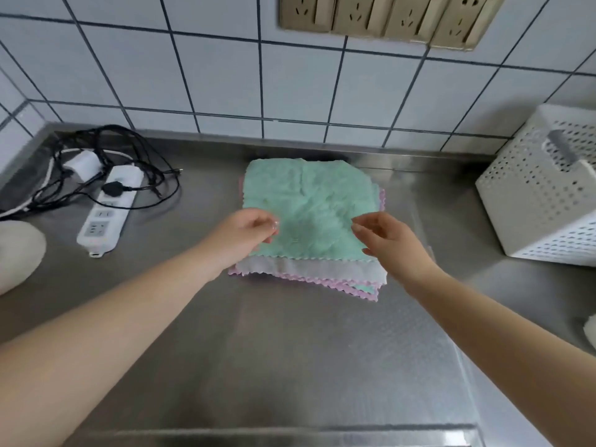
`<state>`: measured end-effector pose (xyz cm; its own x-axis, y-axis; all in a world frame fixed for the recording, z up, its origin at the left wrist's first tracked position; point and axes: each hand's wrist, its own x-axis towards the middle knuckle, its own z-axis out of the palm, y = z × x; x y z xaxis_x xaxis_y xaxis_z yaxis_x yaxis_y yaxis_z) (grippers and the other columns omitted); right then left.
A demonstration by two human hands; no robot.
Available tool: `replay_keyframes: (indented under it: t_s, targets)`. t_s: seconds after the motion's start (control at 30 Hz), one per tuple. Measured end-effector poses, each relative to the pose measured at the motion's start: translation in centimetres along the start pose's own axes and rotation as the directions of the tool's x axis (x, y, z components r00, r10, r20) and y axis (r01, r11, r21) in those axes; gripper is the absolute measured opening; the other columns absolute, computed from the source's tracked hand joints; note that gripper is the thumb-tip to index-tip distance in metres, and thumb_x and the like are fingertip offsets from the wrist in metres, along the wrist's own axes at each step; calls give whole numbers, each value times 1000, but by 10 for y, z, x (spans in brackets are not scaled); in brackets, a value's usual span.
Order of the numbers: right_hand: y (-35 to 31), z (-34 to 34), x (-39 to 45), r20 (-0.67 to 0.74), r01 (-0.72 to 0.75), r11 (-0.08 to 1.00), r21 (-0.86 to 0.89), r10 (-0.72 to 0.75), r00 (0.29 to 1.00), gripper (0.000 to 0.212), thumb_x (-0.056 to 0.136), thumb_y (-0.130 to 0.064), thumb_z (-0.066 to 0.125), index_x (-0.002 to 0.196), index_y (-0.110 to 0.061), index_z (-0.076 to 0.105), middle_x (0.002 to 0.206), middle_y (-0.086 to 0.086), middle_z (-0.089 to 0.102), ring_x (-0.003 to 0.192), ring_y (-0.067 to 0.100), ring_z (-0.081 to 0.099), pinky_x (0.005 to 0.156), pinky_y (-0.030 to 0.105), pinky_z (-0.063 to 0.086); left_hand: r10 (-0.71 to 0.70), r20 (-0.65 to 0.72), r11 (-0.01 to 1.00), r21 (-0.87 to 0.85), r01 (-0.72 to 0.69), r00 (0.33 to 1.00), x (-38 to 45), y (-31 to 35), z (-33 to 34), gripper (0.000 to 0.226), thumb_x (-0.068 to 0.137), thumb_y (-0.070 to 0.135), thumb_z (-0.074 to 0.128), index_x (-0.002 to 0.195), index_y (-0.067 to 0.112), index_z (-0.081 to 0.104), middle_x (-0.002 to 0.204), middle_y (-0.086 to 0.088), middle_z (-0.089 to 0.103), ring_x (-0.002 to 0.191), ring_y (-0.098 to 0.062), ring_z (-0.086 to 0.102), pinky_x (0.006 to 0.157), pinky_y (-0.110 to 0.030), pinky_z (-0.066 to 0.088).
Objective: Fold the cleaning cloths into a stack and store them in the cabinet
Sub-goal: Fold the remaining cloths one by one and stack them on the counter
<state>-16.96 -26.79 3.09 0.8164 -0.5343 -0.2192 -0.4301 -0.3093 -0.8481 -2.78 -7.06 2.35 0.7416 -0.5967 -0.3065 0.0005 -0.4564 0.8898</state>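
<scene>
1. A stack of cleaning cloths (306, 275) lies near the middle of the steel table (290, 366), close to the tiled wall. A green cloth (309, 195) is on top, with white, pink and more green edges showing beneath it along the near side.
2. Judging by this, the stacking looks mostly done, though the layers sit askew, their edges fanned out at the front and right. Squaring them and carrying the pile to the cabinet are left; no cabinet is in view.
3. The left hand (242, 237) hovers over the near left part of the green cloth, its grip loosely curled, fingertips drawn together. Whether they pinch any fabric I cannot tell.
4. The right hand (387, 243) is over the near right part, fingers half bent and spread, seemingly holding nothing, at most brushing the cloth.
5. A power strip (106, 208) with tangled cables lies to the left, a perforated white basket (532, 201) to the right.
</scene>
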Motion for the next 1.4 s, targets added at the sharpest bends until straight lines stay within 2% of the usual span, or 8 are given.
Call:
replay_keyframes:
  t_s: [0.2,0.4,0.6,0.7,0.83,1.0,1.23,1.4]
  targets:
    - [46,8,32,134,308,828,-468,-278,951,31,85,-36,64,114,-26,59,118,-6,56,104,6,56,93,28,48,191,19,926,327,-186,981,31,-36,21,20,86,7,63,106,13,64,101,1,66,86,-6,57,68,2,39]
    - [83,29,56,249,502,622,-601,-451,857,43,83,-31,66,124,-20,57,126,0,52,114,19,52,93,26,42,323,72,773,555,-307,944,53,-74,38,28,82,19,70,108,25,64,103,14,58,89,3,51,74,-6,35]
    - [103,35,66,262,644,279,-712,-746,613,20,81,-21,70,100,-14,71,98,6,67,84,30,65,61,38,57,548,111,558,690,-461,829,59,-94,36,27,83,34,67,109,26,67,103,14,57,99,-4,54,88,-22,41]
    - [110,40,67,256,561,160,-812,-766,589,13,78,-11,69,89,-15,71,86,4,67,73,29,66,49,31,52,660,100,448,743,-497,744,61,-103,36,21,87,26,64,106,21,71,103,6,63,98,-12,58,88,-30,45]
    - [105,38,60,84,388,281,-878,-708,702,21,84,-12,54,98,-18,67,97,2,65,90,29,62,57,33,50,701,34,435,771,-465,713,58,-101,31,18,87,11,58,99,11,72,100,-3,67,98,-22,59,85,-35,47]
    - [94,28,55,-90,188,426,-885,-552,829,21,88,-13,46,102,-20,61,95,4,66,85,29,61,59,30,42,578,-39,455,845,-283,815,51,-90,27,26,93,9,40,110,14,59,109,-6,63,101,-27,55,80,-35,43]
    - [70,15,-1,-219,339,632,-697,-637,739,21,87,-11,50,106,-12,61,98,8,67,85,29,59,64,31,40,691,-100,425,858,-289,716,-2,-53,20,39,86,-2,39,120,15,49,111,-6,55,88,-27,53,69,-34,40]
    - [79,16,-64,-147,390,640,-661,-622,769,20,86,-9,51,102,-12,62,93,4,64,86,25,58,71,33,43,649,-25,394,866,-308,760,-61,-69,17,44,88,2,35,125,22,48,118,-1,53,97,-24,53,77,-35,45]
